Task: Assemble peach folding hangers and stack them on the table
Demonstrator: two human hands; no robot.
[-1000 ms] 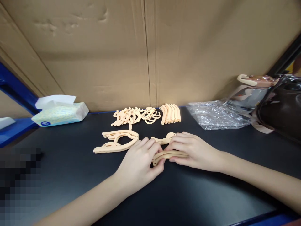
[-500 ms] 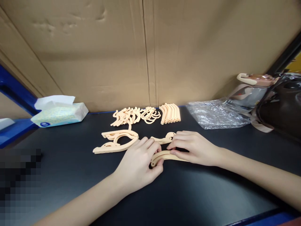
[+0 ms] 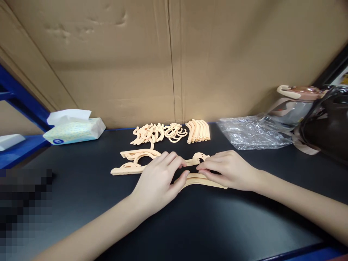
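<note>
Two curved beige hanger arms (image 3: pixel 202 180) lie side by side on the black table between my hands. My left hand (image 3: pixel 160 175) is over their left end, thumb and fingers apart, with that end partly hidden. Just above the arms, my right hand (image 3: pixel 230 170) has its fingers loosely bent and seems to hold nothing. Behind them is a beige hook piece (image 3: pixel 197 158) with a rounded, holed end, close to the fingertips of both hands. Left of my left hand lies a folded beige hanger (image 3: pixel 130 169), its hook pointing away from me; my hand covers its right end.
At the back are a pile of hooks (image 3: pixel 148 133), several thin curved pieces (image 3: pixel 175 132) and a row of hanger arms (image 3: pixel 198 131). A tissue pack (image 3: pixel 74 130) stands left; a clear plastic bag (image 3: pixel 252 134), a bottle (image 3: pixel 292 108) and a dark bag (image 3: pixel 326 127) are right. A cardboard wall (image 3: pixel 122 72) rises behind.
My left hand has let go of the left end of the hanger arms, its thumb lifting away. My right hand has risen slightly off them. The view has shifted a little.
</note>
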